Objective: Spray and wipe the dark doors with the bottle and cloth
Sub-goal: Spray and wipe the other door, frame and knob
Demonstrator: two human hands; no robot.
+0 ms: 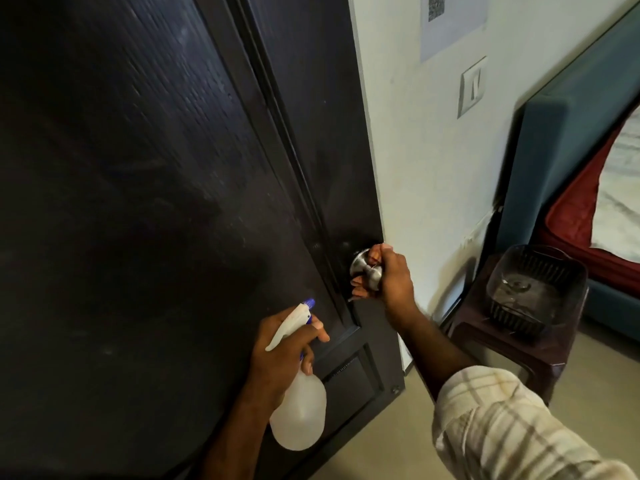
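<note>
The left hand (280, 355) grips the neck of a translucent spray bottle (299, 410), its blue nozzle aimed at the dark door (138, 202) that fills the left of the view. The right hand (388, 271) curls around the silver door knob (362, 266). Right of it, a dark basket (536, 285) sits on a brown stool (502, 348) beside a bed (588, 202).

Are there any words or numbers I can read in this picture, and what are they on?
No words or numbers can be read.
Paper on the wall: a dark blurred square, maybe a code, unreadable.
Spray bottle: no label shows.
Wall switch: no marking shows.
</note>
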